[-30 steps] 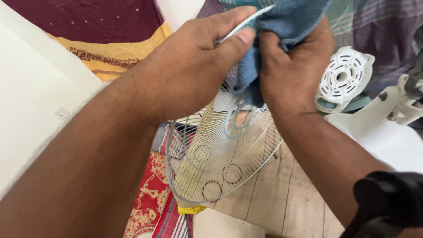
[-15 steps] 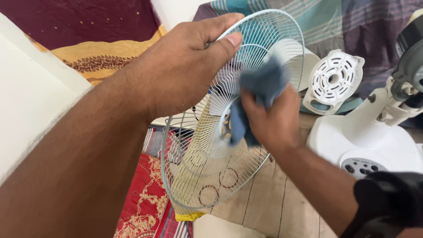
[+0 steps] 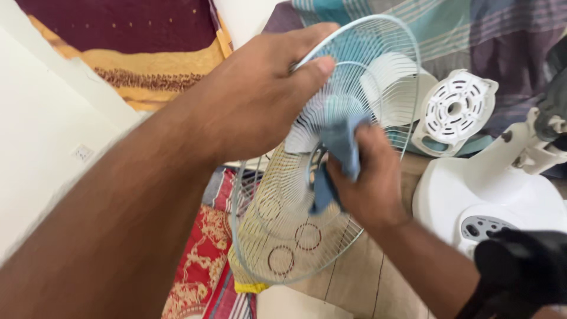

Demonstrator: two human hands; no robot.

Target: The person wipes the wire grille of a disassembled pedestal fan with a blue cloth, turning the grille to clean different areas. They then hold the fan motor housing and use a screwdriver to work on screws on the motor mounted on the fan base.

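Over the floor mat [image 3: 207, 260], the wire fan guard [image 3: 295, 236] is held up on a tilt, dome side away from the camera, and it serves as the landmark below.

Left hand [image 3: 260, 100]: at the guard's upper rim, closed on it, thumb on the near side and fingers curled over the far side. It carries the guard's weight.

Right hand [image 3: 369, 183]: at the guard's centre hub, fingers bunched tight around a blue cloth [image 3: 339, 147]. The cloth is pressed onto the wires near the hub ring, with one fold hanging down on the near side.

Doing the wipe well, my read:
- Run the cloth along the wires from hub to rim, not across them; dirt sits between the spokes.
- Keep the rim grip firm, since thin wire flexes under pressure. Light pressure, more passes.
- Turn the guard at the rim to bring up the next sector rather than stretching the wiping hand.
- Refold the cloth to a clean face as it loads up.

Right of the guard: the white fan base [image 3: 472, 195] with its control panel, and a white vented motor cover [image 3: 455, 109] lying against plaid fabric [image 3: 472, 35]. Neither touches the guard.
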